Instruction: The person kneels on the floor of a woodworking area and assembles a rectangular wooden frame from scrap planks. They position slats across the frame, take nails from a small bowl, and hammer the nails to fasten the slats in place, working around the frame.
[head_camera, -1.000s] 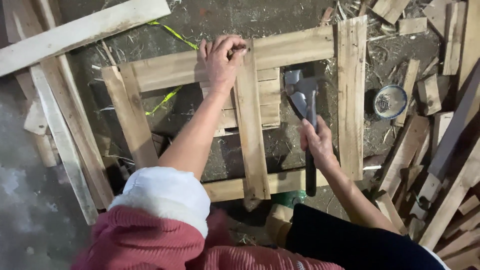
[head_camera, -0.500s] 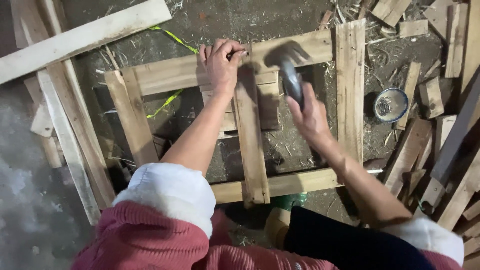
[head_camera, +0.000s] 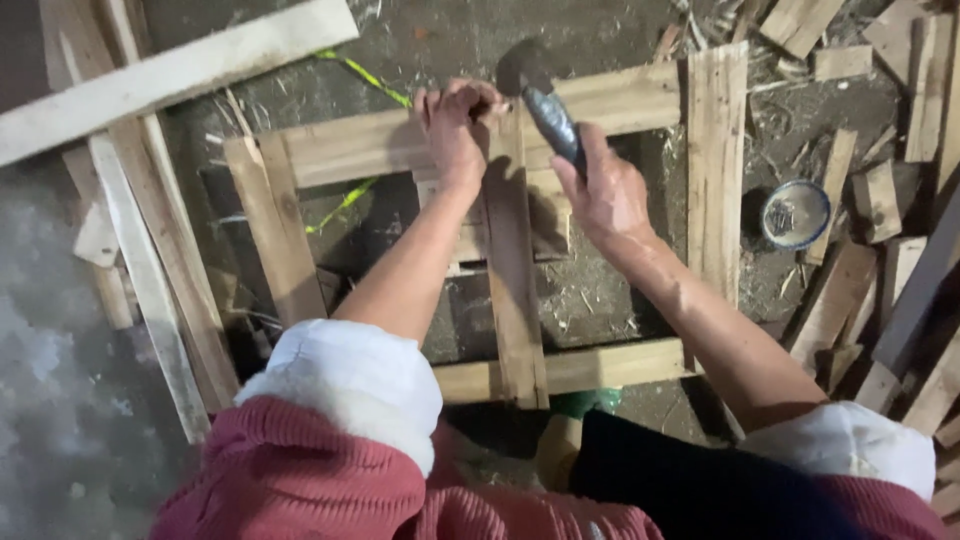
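Observation:
A wooden frame (head_camera: 330, 145) of pale slats lies flat on the dirt floor, with a middle slat (head_camera: 515, 290) running from the far rail to the near rail. My left hand (head_camera: 455, 125) rests closed on the far rail at the top of that middle slat, fingers pinched together; what they pinch is hidden. My right hand (head_camera: 605, 195) grips the handle of a hammer (head_camera: 535, 85), whose dark head is down beside my left fingers at the far rail.
A small round tin (head_camera: 795, 213) with nails sits on the floor to the right. Loose wood offcuts (head_camera: 880, 260) pile along the right side. Long planks (head_camera: 150, 75) lie on the left. Yellow-green strap (head_camera: 365, 75) runs under the frame.
My right hand swung the hammer from low beside the middle slat up and forward; its head now sits at the far rail next to my left fingers. My left hand stayed put.

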